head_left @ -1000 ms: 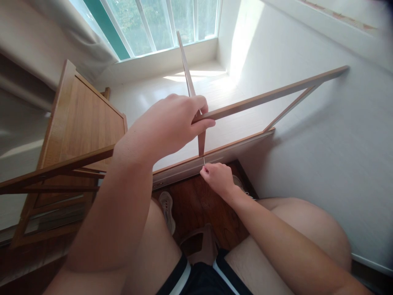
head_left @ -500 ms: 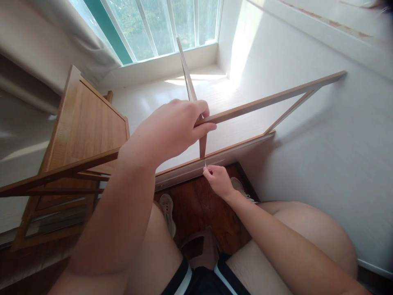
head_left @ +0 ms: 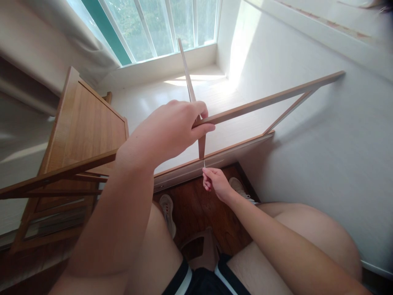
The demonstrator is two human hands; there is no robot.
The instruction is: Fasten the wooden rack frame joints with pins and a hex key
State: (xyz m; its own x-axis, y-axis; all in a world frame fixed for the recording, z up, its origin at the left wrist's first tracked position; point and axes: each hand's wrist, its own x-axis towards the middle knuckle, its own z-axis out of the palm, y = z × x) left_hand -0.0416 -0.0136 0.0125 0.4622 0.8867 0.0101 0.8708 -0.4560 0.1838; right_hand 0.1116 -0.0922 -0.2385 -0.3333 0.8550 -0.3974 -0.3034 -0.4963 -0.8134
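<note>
My left hand [head_left: 175, 127] is closed round the near end of a long wooden bar [head_left: 251, 107], where it meets an upright wooden post [head_left: 202, 145]. Bar and post belong to a wooden frame with a lower rail [head_left: 236, 148]. Below the post, my right hand [head_left: 217, 183] pinches a thin metal rod [head_left: 204, 163] between thumb and finger. The rod points up to the underside of the joint between post and rail. Its lower part is hidden in the fingers, so I cannot tell its full shape.
A wooden chair-like piece with a panel [head_left: 89, 123] stands at the left, beside a curtain [head_left: 70, 37]. A white wall [head_left: 301, 164] rises close on the right, and a window [head_left: 162, 24] is behind. Under me is a brown plastic stool [head_left: 207, 250] on the wooden floor.
My right hand has turned slightly at the rod, and its lower fingers now show more. My left hand keeps its grip on the bar, with the frame nearly still.
</note>
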